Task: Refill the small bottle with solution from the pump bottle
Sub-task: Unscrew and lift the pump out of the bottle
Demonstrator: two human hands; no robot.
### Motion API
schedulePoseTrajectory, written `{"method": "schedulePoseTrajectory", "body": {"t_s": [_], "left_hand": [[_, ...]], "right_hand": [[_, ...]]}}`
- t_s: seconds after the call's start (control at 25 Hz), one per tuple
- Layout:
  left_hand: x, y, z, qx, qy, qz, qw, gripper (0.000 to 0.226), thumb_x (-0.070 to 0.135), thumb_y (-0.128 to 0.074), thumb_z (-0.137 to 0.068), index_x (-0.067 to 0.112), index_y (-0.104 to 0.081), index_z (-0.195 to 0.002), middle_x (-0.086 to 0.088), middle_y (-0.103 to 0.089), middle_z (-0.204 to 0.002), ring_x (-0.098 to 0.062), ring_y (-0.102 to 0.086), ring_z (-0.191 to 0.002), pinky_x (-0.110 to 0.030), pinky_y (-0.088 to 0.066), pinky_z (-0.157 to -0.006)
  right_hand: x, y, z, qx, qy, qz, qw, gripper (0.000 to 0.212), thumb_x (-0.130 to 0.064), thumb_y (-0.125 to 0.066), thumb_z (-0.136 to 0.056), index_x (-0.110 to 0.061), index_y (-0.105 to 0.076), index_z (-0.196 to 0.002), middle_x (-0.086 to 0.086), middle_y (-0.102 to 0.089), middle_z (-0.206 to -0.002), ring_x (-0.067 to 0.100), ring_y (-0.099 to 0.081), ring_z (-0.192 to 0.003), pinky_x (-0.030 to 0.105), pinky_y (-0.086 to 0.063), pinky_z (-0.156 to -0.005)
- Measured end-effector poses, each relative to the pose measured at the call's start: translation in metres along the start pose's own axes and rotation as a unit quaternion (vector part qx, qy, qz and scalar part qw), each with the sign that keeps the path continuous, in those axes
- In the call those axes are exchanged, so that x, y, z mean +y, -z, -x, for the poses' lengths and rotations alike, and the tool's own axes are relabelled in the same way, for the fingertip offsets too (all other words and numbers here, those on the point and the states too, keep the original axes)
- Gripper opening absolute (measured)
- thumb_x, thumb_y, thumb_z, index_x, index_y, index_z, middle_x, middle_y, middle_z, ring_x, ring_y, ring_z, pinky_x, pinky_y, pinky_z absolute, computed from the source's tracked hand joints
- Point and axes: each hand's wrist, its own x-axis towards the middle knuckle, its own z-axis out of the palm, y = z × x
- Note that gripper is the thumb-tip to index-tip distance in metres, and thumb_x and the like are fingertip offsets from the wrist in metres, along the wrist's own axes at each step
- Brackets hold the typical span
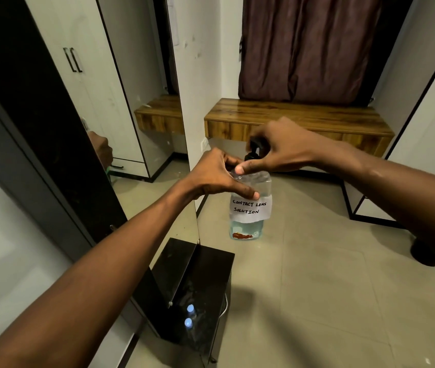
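Observation:
A clear pump bottle (249, 208) with a handwritten "contact lens solution" label hangs in mid-air, partly filled with pale liquid. My left hand (213, 176) grips its shoulder from the left. My right hand (280, 152) curls over the black pump head (255, 146), thumb at the neck. Below, on a small black stand (211, 264), sit two small pale blue-topped items (189, 316). They look like the small bottle and its cap, but which is which is unclear.
A tall mirror (142, 102) runs along the left beside the stand. A wooden wall-mounted desk (296, 115) with a dark curtain above it is straight ahead. White wardrobe panels stand on the right, and the floor is beige tile (317, 288).

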Motion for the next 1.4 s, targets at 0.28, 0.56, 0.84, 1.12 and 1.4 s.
{"method": "schedulePoseTrajectory", "body": {"t_s": [0.28,0.56,0.84,1.12,1.4], "left_hand": [[-0.007,0.01,0.004,-0.022,0.009,-0.014,1.0,0.057,0.021,-0.097,-0.063,0.007,-0.071,-0.111,0.001,-0.079,-0.099,-0.012,-0.075,-0.093,-0.042,-0.062,-0.084],[-0.02,-0.002,0.01,-0.034,0.026,-0.05,0.998,0.048,0.027,-0.1,-0.056,0.014,-0.077,-0.096,0.006,-0.079,-0.094,-0.008,-0.075,-0.087,-0.035,-0.063,-0.079],[-0.027,0.001,0.014,-0.003,0.03,-0.059,0.998,0.061,0.033,-0.099,-0.056,0.015,-0.07,-0.107,0.005,-0.077,-0.099,-0.008,-0.074,-0.092,-0.037,-0.063,-0.081],[-0.031,-0.007,0.018,-0.013,0.043,-0.093,0.995,0.052,0.037,-0.1,-0.052,0.018,-0.077,-0.095,0.01,-0.078,-0.089,-0.002,-0.074,-0.081,-0.029,-0.063,-0.075],[-0.084,-0.02,0.049,0.027,0.141,-0.099,0.985,0.072,0.037,-0.1,-0.042,0.016,-0.078,-0.107,0.009,-0.078,-0.097,-0.004,-0.074,-0.085,-0.032,-0.063,-0.08]], "right_hand": [[-0.001,0.006,0.0,-0.135,0.036,-0.253,0.957,0.045,-0.008,-0.078,-0.085,-0.029,-0.066,-0.122,-0.005,-0.071,-0.111,0.007,-0.068,-0.103,0.026,-0.059,-0.083],[-0.028,-0.006,-0.022,-0.165,-0.054,-0.002,0.985,0.043,-0.054,-0.07,-0.088,-0.011,-0.074,-0.087,-0.002,-0.072,-0.063,0.011,-0.072,-0.055,0.029,-0.061,-0.057],[-0.041,-0.006,-0.029,-0.223,0.067,0.011,0.972,0.053,-0.056,-0.08,-0.076,-0.03,-0.062,-0.119,-0.016,-0.066,-0.101,0.001,-0.066,-0.086,0.023,-0.055,-0.075],[-0.05,-0.01,-0.034,-0.198,0.047,0.119,0.972,0.018,-0.027,-0.081,-0.081,-0.015,-0.073,-0.093,-0.007,-0.07,-0.077,0.009,-0.068,-0.069,0.03,-0.059,-0.066],[-0.04,0.001,-0.023,-0.133,0.086,0.106,0.982,0.043,-0.025,-0.079,-0.077,-0.027,-0.072,-0.119,-0.005,-0.072,-0.106,0.011,-0.063,-0.085,0.02,-0.049,-0.069]]}}
